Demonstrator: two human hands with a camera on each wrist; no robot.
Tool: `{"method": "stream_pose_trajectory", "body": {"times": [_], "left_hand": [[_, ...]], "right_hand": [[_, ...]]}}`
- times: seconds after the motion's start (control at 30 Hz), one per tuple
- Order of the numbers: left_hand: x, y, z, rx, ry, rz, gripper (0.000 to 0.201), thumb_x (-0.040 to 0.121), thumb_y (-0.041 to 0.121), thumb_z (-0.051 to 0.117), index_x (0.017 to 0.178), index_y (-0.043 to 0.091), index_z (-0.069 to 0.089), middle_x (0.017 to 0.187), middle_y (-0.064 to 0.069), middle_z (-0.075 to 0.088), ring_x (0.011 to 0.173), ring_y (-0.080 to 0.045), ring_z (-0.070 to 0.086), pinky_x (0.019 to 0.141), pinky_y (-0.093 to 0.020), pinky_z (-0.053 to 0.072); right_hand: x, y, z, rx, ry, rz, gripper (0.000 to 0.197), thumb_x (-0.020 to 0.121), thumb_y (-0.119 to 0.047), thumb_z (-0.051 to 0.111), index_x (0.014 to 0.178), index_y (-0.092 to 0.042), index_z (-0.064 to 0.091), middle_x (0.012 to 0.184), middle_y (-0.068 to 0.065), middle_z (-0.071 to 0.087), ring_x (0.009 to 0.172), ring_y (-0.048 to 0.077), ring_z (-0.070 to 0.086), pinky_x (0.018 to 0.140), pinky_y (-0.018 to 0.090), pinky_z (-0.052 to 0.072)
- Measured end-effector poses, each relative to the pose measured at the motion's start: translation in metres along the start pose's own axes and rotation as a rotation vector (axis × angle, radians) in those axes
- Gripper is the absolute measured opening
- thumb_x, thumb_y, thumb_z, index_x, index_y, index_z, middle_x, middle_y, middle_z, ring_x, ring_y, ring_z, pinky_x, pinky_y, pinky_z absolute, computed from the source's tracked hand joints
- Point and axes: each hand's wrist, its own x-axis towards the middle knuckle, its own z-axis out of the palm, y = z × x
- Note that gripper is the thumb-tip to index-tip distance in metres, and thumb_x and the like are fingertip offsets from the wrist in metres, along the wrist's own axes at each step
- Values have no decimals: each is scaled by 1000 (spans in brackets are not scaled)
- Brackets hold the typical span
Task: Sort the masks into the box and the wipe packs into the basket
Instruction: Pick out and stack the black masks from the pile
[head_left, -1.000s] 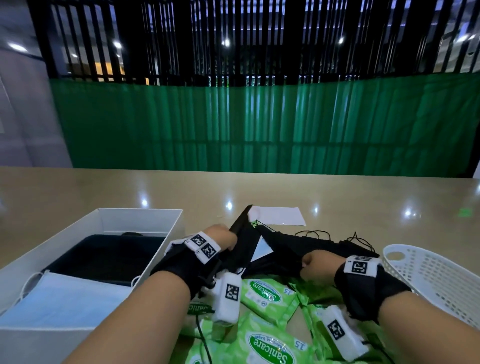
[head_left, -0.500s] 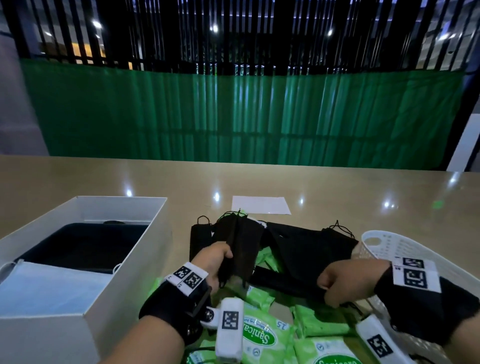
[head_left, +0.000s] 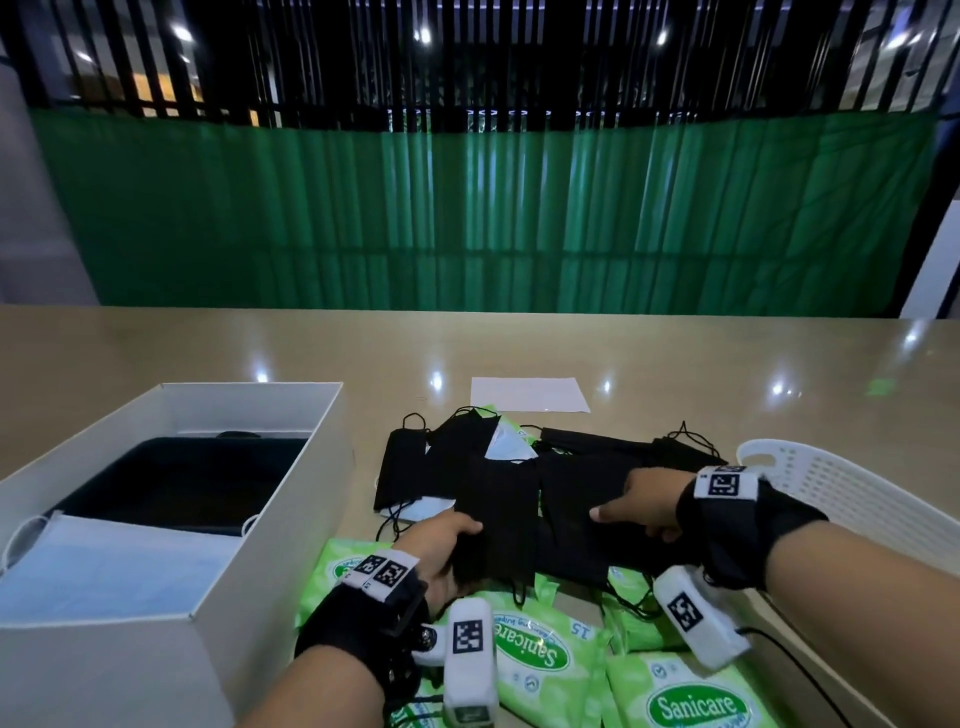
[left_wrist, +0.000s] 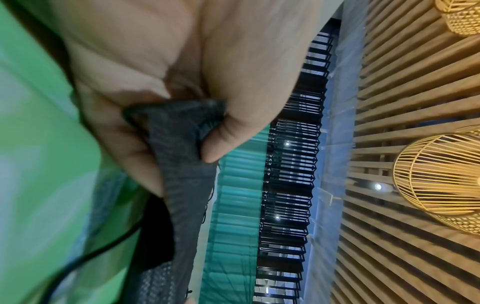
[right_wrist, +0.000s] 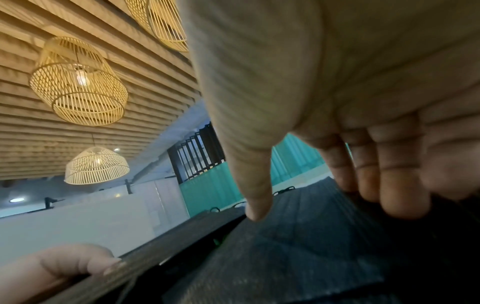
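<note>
A heap of black masks (head_left: 587, 467) lies mid-table on top of green wipe packs (head_left: 530, 660). My left hand (head_left: 457, 545) pinches the near end of one black mask (head_left: 506, 525); the left wrist view shows thumb and finger clamped on its pleated edge (left_wrist: 182, 131). My right hand (head_left: 628, 506) rests on the heap to the right with thumb and fingers extended. In the right wrist view those fingers (right_wrist: 400, 197) touch dark mask fabric (right_wrist: 298, 246). The white box (head_left: 301, 519) at left holds black masks (head_left: 176, 488) and a blue mask (head_left: 114, 571). The white basket (head_left: 852, 499) stands at right.
A white sheet of paper (head_left: 527, 395) lies behind the heap. Pale blue masks (head_left: 511, 449) peek out from under the black ones. More wipe packs (head_left: 696, 701) crowd the table's front edge. A green curtain closes off the far side.
My left hand has lowered its black mask from upright to flat over the heap. My right hand has gone from a fist at the heap to spread fingers resting on it.
</note>
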Motion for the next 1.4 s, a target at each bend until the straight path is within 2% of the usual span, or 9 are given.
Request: {"method": "stream_pose_trajectory", "body": {"times": [0.2, 0.33, 0.47, 0.7, 0.8, 1.0, 1.23, 1.3, 1.4], "left_hand": [[0, 0, 0, -79, -57, 30, 31, 91, -5, 34, 101, 6, 61, 91, -19, 67, 77, -33, 63, 53, -37, 57], [-1, 0, -1, -70, -91, 39, 34, 90, -6, 33, 103, 7, 60, 89, -18, 67, 77, -33, 63, 53, -36, 57], [-4, 2, -4, -41, -106, -29, 20, 90, 5, 46, 100, -2, 62, 82, -21, 69, 70, -32, 66, 61, -37, 56], [-3, 2, -7, -90, -188, -56, 23, 92, 9, 46, 91, -7, 63, 71, -21, 70, 54, -30, 68, 45, -36, 55], [0, 0, -7, -71, -159, -44, 24, 93, 4, 41, 87, -8, 61, 65, -21, 68, 50, -30, 67, 41, -36, 54], [7, -3, -10, -72, -130, -17, 22, 93, 2, 40, 94, -8, 60, 70, -22, 68, 53, -31, 68, 43, -37, 55], [10, -3, -12, -50, -124, -34, 23, 93, 4, 41, 93, -8, 61, 73, -22, 69, 56, -31, 68, 46, -38, 56], [11, -3, -12, -48, -126, -35, 23, 94, 4, 41, 95, -8, 60, 74, -23, 69, 57, -32, 68, 47, -40, 57], [11, -2, -12, -40, -125, -33, 23, 94, 4, 42, 102, -8, 59, 75, -23, 69, 56, -32, 69, 46, -40, 56]], "right_hand": [[7, -4, 9, -121, 82, 39, 68, 80, -50, 68, 127, -4, 50, 123, 9, 60, 110, 24, 59, 88, 28, 49], [2, -2, 7, -148, 41, 31, 52, 84, -44, 66, 118, -6, 57, 117, 6, 63, 101, 20, 61, 75, 24, 46], [1, 8, 7, 4, 50, -42, 18, 85, -23, 66, 72, -15, 55, 72, 0, 57, 62, 13, 54, 52, 19, 42], [-3, 38, -16, 477, 243, -19, 29, 75, -6, 73, 65, -16, 47, 67, 6, 52, 70, 23, 51, 65, 31, 42], [-2, 46, -18, 340, 163, 69, 28, 77, -20, 74, 63, -14, 52, 67, 6, 54, 66, 22, 53, 64, 26, 42], [-5, 38, 1, -60, 56, 114, 38, 85, -47, 62, 100, -13, 62, 87, -2, 59, 84, 17, 56, 67, 21, 41], [-15, 31, 1, -108, 90, 46, 30, 94, -29, 52, 68, -20, 40, 80, -5, 44, 91, 14, 42, 53, 14, 30], [-15, 33, 0, -131, 71, 43, 16, 95, -27, 50, 84, -16, 53, 98, 2, 51, 92, 15, 44, 65, 19, 37], [-14, 36, 5, -112, 51, 114, 33, 91, -30, 53, 114, -8, 61, 110, 9, 59, 93, 21, 54, 69, 21, 38]]}}
